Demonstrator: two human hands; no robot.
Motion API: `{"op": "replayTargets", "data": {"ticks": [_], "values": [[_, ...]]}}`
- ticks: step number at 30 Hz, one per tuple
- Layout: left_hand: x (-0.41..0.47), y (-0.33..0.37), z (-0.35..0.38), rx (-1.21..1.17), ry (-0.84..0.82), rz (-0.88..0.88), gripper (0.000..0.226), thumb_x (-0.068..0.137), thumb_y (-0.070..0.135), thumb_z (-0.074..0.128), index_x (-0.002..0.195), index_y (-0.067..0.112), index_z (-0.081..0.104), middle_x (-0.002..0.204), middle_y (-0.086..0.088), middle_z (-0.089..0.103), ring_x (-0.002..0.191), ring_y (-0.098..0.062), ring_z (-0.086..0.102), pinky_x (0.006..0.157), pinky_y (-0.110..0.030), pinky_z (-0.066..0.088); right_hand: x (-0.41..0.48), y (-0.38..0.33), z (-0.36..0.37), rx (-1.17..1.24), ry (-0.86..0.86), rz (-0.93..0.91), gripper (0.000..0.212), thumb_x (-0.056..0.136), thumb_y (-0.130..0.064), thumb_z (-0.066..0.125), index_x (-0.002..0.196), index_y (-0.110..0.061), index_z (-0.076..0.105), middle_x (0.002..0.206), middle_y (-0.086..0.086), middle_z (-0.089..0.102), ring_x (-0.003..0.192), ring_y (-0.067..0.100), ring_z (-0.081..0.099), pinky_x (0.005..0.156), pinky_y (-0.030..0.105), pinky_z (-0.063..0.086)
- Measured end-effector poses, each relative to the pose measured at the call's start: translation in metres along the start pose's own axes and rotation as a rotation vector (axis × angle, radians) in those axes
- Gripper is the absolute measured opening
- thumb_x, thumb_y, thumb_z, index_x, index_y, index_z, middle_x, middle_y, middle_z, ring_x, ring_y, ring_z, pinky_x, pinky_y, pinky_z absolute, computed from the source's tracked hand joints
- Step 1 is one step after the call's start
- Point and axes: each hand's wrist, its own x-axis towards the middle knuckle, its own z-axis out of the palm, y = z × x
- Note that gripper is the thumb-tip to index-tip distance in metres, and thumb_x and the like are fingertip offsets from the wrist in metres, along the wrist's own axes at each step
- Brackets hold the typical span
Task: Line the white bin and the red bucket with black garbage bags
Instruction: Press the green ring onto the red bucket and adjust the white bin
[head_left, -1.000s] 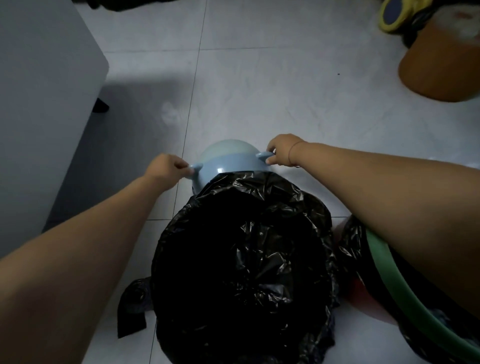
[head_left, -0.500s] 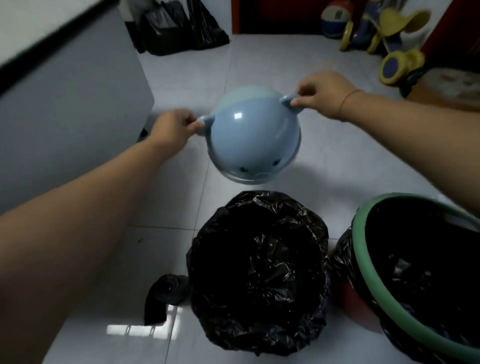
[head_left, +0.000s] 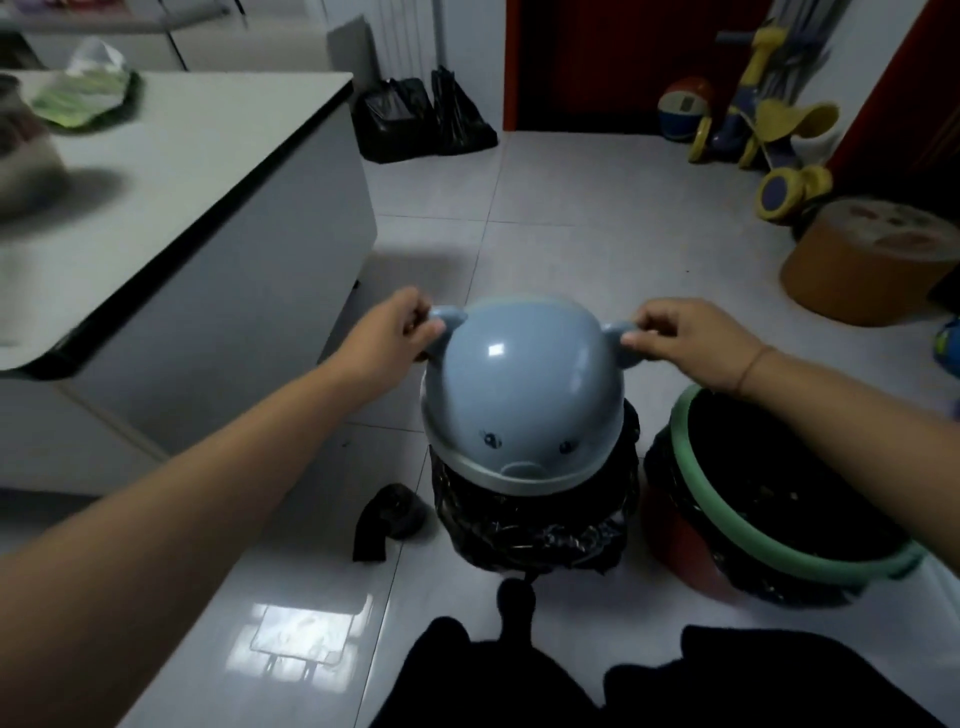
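Observation:
A blue dome lid (head_left: 521, 395) with a bear face and two ears sits on top of the bin, which is wrapped all round in a black garbage bag (head_left: 535, 525); the bin's own wall is hidden. My left hand (head_left: 397, 325) pinches the lid's left ear and my right hand (head_left: 685, 338) pinches its right ear. To the right stands the red bucket (head_left: 675, 540), lined with a black bag (head_left: 789, 493) under a green rim ring (head_left: 743, 530). A roll of black bags (head_left: 387, 519) lies on the floor left of the bin.
A white table with a dark edge (head_left: 218, 192) stands at the left. Black bags (head_left: 421, 119) lean at the back wall. A toy scooter (head_left: 769, 140) and an orange stool (head_left: 872, 260) stand at the right. My dark-clothed legs (head_left: 623, 680) fill the bottom.
Both hands lifted the blue lid from the floor behind the bin, swung it up and brought it down onto the bagged bin. The view tilted up to show the room.

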Motion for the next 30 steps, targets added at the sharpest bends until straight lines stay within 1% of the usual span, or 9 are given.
{"op": "replayTargets", "data": {"ticks": [4,7,14,17,20,24,27,29,30], "values": [[-0.025,-0.021,0.027,0.049,0.021,-0.020,0.013,0.092,0.026,0.058,0.081,0.027,0.050,0.089,-0.009,0.066,0.087,-0.029,0.065,0.082,-0.052,0.053,-0.021,0.017,0.016,-0.022,-0.030,-0.004,0.006,0.085,-0.015,0.067,0.080,-0.011,0.065,0.076,-0.001,0.066,0.076,0.020,0.062,0.071,0.027,0.047],[-0.034,-0.031,0.044,0.026,0.027,-0.013,0.012,0.092,0.026,0.059,0.087,0.017,0.052,0.088,-0.010,0.065,0.088,-0.032,0.063,0.082,-0.052,0.052,-0.030,0.029,0.022,-0.039,-0.021,0.013,0.010,0.085,-0.016,0.068,0.077,-0.017,0.062,0.071,-0.009,0.062,0.070,0.013,0.057,0.064,0.013,0.040],[-0.034,-0.042,0.058,0.057,0.015,0.014,0.010,0.093,0.027,0.056,0.087,0.023,0.050,0.086,-0.003,0.064,0.087,-0.027,0.064,0.077,-0.042,0.051,-0.037,0.043,0.031,-0.063,-0.043,0.055,0.008,0.085,-0.021,0.067,0.079,-0.017,0.064,0.082,0.006,0.070,0.083,0.029,0.065,0.080,0.041,0.050],[-0.040,-0.050,0.062,0.059,0.029,0.016,0.011,0.093,0.028,0.056,0.083,0.027,0.049,0.084,0.001,0.064,0.085,-0.022,0.063,0.071,-0.036,0.049,-0.041,0.047,0.035,-0.072,-0.035,0.062,0.009,0.085,-0.024,0.067,0.077,-0.021,0.063,0.080,0.000,0.070,0.081,0.024,0.065,0.077,0.036,0.050],[-0.043,-0.052,0.064,0.060,0.041,0.007,0.013,0.093,0.028,0.055,0.082,0.029,0.049,0.084,0.002,0.065,0.084,-0.020,0.063,0.072,-0.038,0.051,-0.043,0.047,0.039,-0.073,-0.019,0.064,0.010,0.085,-0.026,0.067,0.076,-0.024,0.062,0.078,-0.005,0.069,0.076,0.019,0.063,0.071,0.031,0.046],[-0.044,-0.049,0.062,0.059,0.038,-0.003,0.015,0.093,0.027,0.056,0.079,0.028,0.049,0.082,-0.001,0.064,0.080,-0.023,0.062,0.069,-0.039,0.050,-0.043,0.043,0.039,-0.084,0.000,0.074,0.010,0.085,-0.025,0.067,0.076,-0.021,0.063,0.075,-0.003,0.068,0.074,0.019,0.062,0.069,0.031,0.045],[-0.041,-0.042,0.058,0.092,0.008,-0.035,0.012,0.093,0.027,0.056,0.085,0.020,0.050,0.080,0.002,0.059,0.075,-0.019,0.054,0.060,-0.028,0.040,-0.043,0.036,0.037,-0.120,-0.027,0.119,0.013,0.085,-0.024,0.066,0.080,-0.012,0.064,0.077,0.006,0.068,0.077,0.028,0.060,0.072,0.036,0.046],[-0.040,-0.037,0.057,0.082,-0.046,-0.090,0.012,0.094,0.029,0.055,0.102,0.019,0.052,0.100,0.001,0.061,0.092,-0.017,0.055,0.068,-0.027,0.041,-0.046,0.030,0.037,-0.094,-0.047,0.155,0.015,0.086,-0.025,0.065,0.096,-0.014,0.064,0.093,0.002,0.066,0.089,0.025,0.060,0.079,0.034,0.045],[-0.042,-0.032,0.056,0.073,-0.071,-0.123,0.028,0.094,0.032,0.055,0.118,0.020,0.050,0.119,-0.002,0.058,0.107,-0.018,0.053,0.080,-0.029,0.043,-0.051,0.026,0.037,-0.077,-0.056,0.161,0.030,0.087,-0.026,0.065,0.114,-0.014,0.060,0.111,0.001,0.062,0.104,0.021,0.058,0.089,0.033,0.045]]}}
